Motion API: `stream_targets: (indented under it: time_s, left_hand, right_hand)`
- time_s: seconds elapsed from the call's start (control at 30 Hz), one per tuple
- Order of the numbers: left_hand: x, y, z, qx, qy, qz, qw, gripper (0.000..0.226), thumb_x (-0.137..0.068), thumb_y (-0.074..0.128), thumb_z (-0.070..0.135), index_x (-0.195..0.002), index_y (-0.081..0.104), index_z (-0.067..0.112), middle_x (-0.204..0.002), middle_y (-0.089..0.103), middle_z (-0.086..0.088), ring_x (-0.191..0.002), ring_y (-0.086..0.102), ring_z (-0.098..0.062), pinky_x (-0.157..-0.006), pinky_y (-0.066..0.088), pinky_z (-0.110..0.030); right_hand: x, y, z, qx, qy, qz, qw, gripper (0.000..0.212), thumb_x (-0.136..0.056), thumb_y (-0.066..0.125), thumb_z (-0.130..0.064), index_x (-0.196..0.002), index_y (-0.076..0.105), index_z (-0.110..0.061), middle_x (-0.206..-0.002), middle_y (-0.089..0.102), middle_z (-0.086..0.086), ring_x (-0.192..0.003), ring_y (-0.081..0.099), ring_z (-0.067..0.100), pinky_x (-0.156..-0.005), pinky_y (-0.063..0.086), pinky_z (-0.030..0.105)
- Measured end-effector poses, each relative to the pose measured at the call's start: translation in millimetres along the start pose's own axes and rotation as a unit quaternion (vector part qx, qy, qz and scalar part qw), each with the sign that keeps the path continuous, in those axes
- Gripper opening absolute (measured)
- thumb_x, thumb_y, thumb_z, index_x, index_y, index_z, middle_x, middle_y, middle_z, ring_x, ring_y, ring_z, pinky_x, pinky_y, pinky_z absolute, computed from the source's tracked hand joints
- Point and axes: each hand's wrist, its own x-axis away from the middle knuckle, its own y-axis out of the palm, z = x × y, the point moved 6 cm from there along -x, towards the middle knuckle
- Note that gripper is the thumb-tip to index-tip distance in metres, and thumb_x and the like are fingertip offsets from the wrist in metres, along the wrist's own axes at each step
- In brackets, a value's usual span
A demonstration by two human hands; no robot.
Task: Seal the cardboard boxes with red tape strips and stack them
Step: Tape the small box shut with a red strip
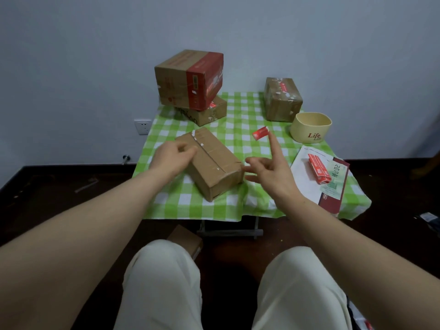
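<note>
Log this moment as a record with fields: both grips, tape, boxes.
left grip: rests on near box, fingers blurred
right grip: index finger straight, red strip at its tip
stack: taped box on flat box, back left
loose box: back right
spare strips: on paper, right edge

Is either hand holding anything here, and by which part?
Left hand rests on the box top; blur hides any grip. Right hand grips nothing; a tape strip sits by its index fingertip, contact unclear.
</note>
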Motion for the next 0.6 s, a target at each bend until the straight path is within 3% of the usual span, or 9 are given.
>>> stream_targets:
  time_s: [0.07,0.13,0.27,0.4,0.5,0.6]
  left_hand:
    - [-15,-6,-6,-0.018,-0.03,0.021,0.999,0.044,-0.091,0.052,0.033,-0.132,0.055,0.015,-0.133,0.057,-0.01,-0.122,0.052,-0.029,-0.099,0.041,-0.034]
    - [-32,-5,-12,-0.01,-0.057,0.01,0.998,0.052,-0.092,0.05,0.026,-0.142,0.042,0.012,-0.146,0.043,-0.01,-0.134,0.039,-0.029,-0.107,0.033,-0.034]
    - [-61,14,-23,0.043,-0.096,-0.032,0.994,0.067,-0.09,0.052,0.02,-0.149,0.023,0.011,-0.154,0.027,-0.01,-0.14,0.029,-0.028,-0.112,0.027,-0.034]
    - [-73,23,-27,0.091,-0.114,-0.043,0.988,0.073,-0.086,0.061,0.029,-0.148,0.027,0.01,-0.151,0.034,-0.01,-0.135,0.037,-0.028,-0.108,0.032,-0.034]
    - [-66,4,-23,0.019,-0.109,0.001,0.994,0.065,-0.085,0.053,0.056,-0.131,0.051,0.01,-0.133,0.053,-0.011,-0.118,0.051,-0.03,-0.09,0.041,-0.034]
    - [-50,-11,-19,-0.036,-0.119,-0.012,0.992,0.065,-0.085,0.041,0.067,-0.096,0.061,0.007,-0.089,0.065,-0.014,-0.074,0.062,-0.03,-0.063,0.046,-0.031]
  right_hand:
    - [0,11,4,0.09,0.007,-0.004,0.996,0.093,-0.09,0.058,-0.011,-0.144,-0.008,-0.049,-0.131,0.052,0.015,-0.102,0.063,0.024,-0.087,0.054,0.04]
    - [-3,19,11,0.148,0.009,0.004,0.989,0.102,-0.088,0.058,-0.007,-0.142,-0.019,-0.046,-0.146,0.037,0.014,-0.1,0.063,0.029,-0.081,0.052,0.039]
    - [-14,34,33,0.157,0.022,0.004,0.987,0.11,-0.084,0.056,-0.005,-0.133,-0.032,-0.05,-0.137,0.05,0.01,-0.09,0.065,0.024,-0.066,0.054,0.037]
    - [-24,39,34,0.112,0.03,0.02,0.993,0.106,-0.086,0.058,-0.01,-0.139,-0.028,-0.043,-0.141,0.039,-0.006,-0.104,0.054,0.009,-0.083,0.04,0.026]
    - [-37,31,20,0.107,0.026,0.049,0.993,0.098,-0.087,0.056,-0.01,-0.144,-0.018,-0.04,-0.137,0.039,-0.006,-0.106,0.053,0.014,-0.093,0.043,0.031]
    - [-52,25,9,0.102,0.036,0.06,0.992,0.084,-0.089,0.055,-0.021,-0.148,-0.003,-0.036,-0.138,0.046,-0.003,-0.112,0.054,0.021,-0.1,0.042,0.038]
